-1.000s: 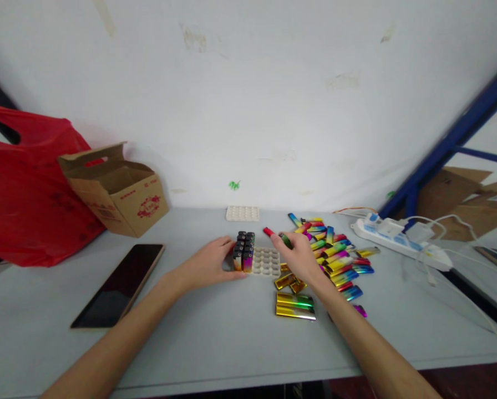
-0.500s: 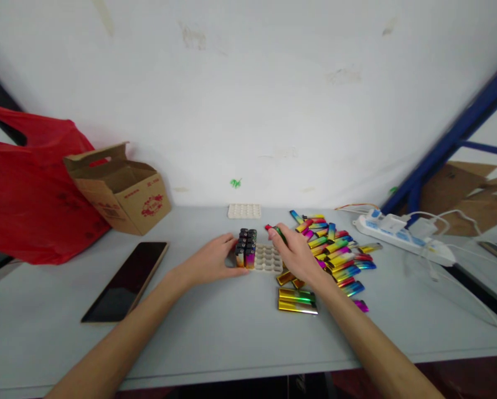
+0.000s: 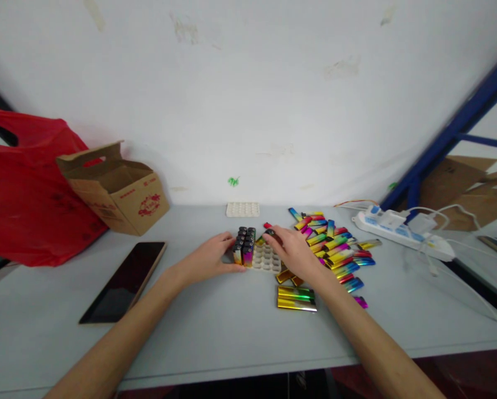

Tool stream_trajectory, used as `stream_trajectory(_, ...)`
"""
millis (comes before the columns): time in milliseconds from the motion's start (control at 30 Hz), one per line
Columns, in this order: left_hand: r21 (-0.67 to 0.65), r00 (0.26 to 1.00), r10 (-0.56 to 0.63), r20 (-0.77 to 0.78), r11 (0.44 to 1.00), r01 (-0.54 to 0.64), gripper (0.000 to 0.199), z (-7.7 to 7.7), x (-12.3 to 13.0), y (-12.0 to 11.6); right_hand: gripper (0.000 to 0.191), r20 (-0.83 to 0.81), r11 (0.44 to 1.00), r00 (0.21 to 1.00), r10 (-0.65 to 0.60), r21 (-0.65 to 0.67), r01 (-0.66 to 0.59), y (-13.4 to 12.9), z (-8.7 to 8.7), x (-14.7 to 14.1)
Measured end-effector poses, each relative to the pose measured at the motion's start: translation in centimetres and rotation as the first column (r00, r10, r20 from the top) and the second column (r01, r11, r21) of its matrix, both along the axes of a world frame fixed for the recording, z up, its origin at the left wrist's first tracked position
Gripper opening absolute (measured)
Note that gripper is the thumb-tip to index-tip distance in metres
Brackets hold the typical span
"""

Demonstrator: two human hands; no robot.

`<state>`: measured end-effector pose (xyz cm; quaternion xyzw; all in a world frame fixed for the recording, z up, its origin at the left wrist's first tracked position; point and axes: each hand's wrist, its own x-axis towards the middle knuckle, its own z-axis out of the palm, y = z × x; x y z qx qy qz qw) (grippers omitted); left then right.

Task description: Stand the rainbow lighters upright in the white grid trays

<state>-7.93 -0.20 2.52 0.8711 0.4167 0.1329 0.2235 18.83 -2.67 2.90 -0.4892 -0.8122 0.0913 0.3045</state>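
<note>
Two rows of upright lighters (image 3: 243, 246) with black tops stand in the left part of a white tray with round cells (image 3: 267, 259). My left hand (image 3: 215, 258) curves around the left side of these rows, thumb at the front and fingers behind. Over the back of the tray, my right hand (image 3: 292, 249) pinches a lighter (image 3: 269, 233), its body partly hidden by the fingers. A pile of shiny multicoloured lighters (image 3: 335, 252) lies right of the tray, partly behind my right forearm. Two lighters (image 3: 296, 298) lie side by side in front of the pile.
A second white tray (image 3: 243, 209) lies near the wall. On the left are a black tablet (image 3: 126, 282), an open cardboard box (image 3: 136, 194) and a red bag (image 3: 36, 188). A white power strip (image 3: 402, 235) with cables lies on the right.
My right hand has turned the lighter and brought it slightly lower, to the back of the tray beside the filled rows. My left hand stays at the rows. The view has shifted slightly.
</note>
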Motion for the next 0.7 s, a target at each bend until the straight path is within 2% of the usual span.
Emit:
stream_trajectory(133,-0.008,1.0,0.007,0.017,1.0,-0.007,0.056,-0.1,0.0,0.1,0.02,0.081,0.999,0.997,0.007,-0.034,-0.004,0.3,-0.4,0.1)
stream_trajectory(400,0.025,0.999,0.05,-0.001,0.998,-0.049,0.055,-0.1,0.3,-0.2,0.01,0.112,0.998,0.993,0.026,-0.054,-0.02,0.6,-1.3,-1.0)
stream_trajectory(500,0.048,0.999,0.047,-0.002,0.998,-0.047,0.053,-0.2,0.4,-0.2,0.019,0.068,1.0,0.998,0.009,-0.03,-0.007,0.6,-1.4,-1.0)
stream_trajectory(600,0.059,0.999,0.042,-0.007,0.997,-0.041,0.054,-0.2,0.4,-0.2,0.027,0.013,1.0,1.0,0.005,0.021,-0.005,1.1,-1.1,0.3)
stream_trajectory(700,0.068,0.998,0.045,-0.031,0.997,-0.043,0.055,-0.1,0.4,-0.2,0.035,0.014,0.985,0.994,-0.111,0.134,0.108,2.1,-1.3,2.7)
